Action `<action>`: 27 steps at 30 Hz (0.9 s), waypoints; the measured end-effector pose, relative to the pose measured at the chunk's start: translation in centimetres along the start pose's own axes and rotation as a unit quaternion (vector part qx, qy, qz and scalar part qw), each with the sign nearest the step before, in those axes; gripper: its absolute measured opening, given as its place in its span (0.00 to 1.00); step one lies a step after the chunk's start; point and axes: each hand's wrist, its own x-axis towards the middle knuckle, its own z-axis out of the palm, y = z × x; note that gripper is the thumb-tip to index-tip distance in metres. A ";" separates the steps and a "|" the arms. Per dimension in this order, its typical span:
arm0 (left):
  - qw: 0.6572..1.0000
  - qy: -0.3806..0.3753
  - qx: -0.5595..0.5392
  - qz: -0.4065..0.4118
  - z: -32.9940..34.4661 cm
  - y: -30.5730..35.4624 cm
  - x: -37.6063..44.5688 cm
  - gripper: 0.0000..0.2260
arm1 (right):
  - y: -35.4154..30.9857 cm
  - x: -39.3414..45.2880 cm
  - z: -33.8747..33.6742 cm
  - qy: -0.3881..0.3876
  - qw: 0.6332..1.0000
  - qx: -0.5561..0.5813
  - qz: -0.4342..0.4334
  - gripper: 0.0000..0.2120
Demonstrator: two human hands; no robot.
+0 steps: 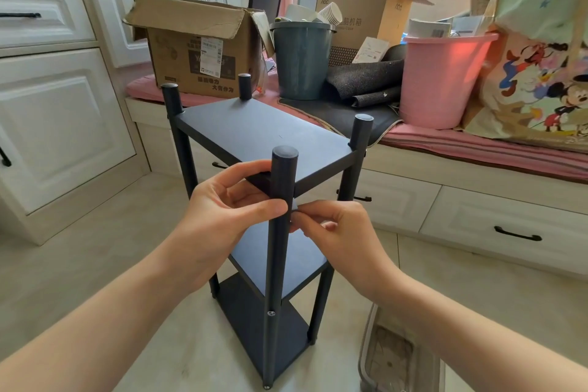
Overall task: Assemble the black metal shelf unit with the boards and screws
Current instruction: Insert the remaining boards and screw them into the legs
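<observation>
The left hand [229, 200] curls around the near-corner post [280, 232] of the black shelf unit [270, 200] just under the top board [264, 134], fingers wrapped behind the post and over the board's near corner, thumb lying across the front of the post. The right hand [331, 229] pinches at the right side of the same post, thumb and forefinger closed narrowly together at the joint below the top board — what they hold is too small to tell. The unit stands upright on the pale tiled floor [95, 264], with three boards in place: top, middle board [286, 258] and bottom board [264, 328]. All four posts rise above the top board, each with a round cap. A screw head [271, 314] shows on the near post at the lower joint. Behind the unit runs a window seat with a pink cushion [477, 143], carrying cardboard boxes [197, 51], a grey-green bucket [302, 60] and a pink bucket [439, 79].
</observation>
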 end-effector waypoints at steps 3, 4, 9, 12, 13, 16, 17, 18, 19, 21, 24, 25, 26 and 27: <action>1.000 -0.002 0.000 0.001 0.0 0.0 0.0 0.21 | 0.1 0.2 0.5 0.000 1.000 -0.004 -0.004 0.06; 1.000 -0.003 0.000 0.001 0.0 0.0 0.0 0.21 | 0.1 0.2 0.7 0.002 1.000 -0.007 -0.006 0.07; 1.000 -0.009 0.010 0.007 -0.2 0.0 0.1 0.22 | 0.3 0.8 1.6 0.009 1.000 -0.008 0.001 0.07; 1.000 -0.009 0.020 0.013 -0.3 -0.1 0.2 0.22 | 0.2 1.1 2.0 0.008 1.000 -0.004 0.010 0.07; 1.000 -0.010 0.022 0.015 -0.4 -0.1 0.2 0.22 | 0.2 1.3 2.1 0.008 1.000 -0.006 0.009 0.07; 0.999 -0.010 0.025 0.019 -0.4 -0.2 0.2 0.22 | 0.1 1.5 2.4 0.011 1.000 -0.021 -0.003 0.08; 0.999 -0.008 0.025 0.019 -0.4 -0.2 0.2 0.22 | 0.1 1.6 2.5 0.011 1.000 -0.024 -0.003 0.08; 0.999 -0.008 0.025 0.018 -0.3 -0.1 0.3 0.22 | 0.1 1.6 2.5 0.009 1.000 -0.025 -0.001 0.08; 0.999 -0.009 0.026 0.018 -0.3 -0.1 0.2 0.22 | 0.1 1.6 2.5 0.007 1.000 -0.024 0.001 0.08; 0.999 -0.013 0.028 0.018 -0.3 0.0 0.2 0.22 | 0.1 1.5 2.3 0.004 1.000 -0.016 0.004 0.08; 0.999 -0.013 0.033 0.017 -0.3 0.1 0.1 0.22 | 0.3 1.1 1.6 0.004 1.000 -0.007 -0.003 0.08; 0.999 -0.015 0.033 0.018 -0.3 0.2 0.1 0.21 | 0.4 0.9 1.3 0.004 1.000 -0.009 -0.008 0.08; 0.999 -0.016 0.031 0.019 -0.3 0.2 0.1 0.21 | 0.5 0.8 1.0 0.004 1.000 -0.013 -0.012 0.08; 0.999 -0.016 0.030 0.019 -0.2 0.3 0.0 0.20 | 0.6 0.6 0.6 0.005 1.000 -0.019 -0.015 0.08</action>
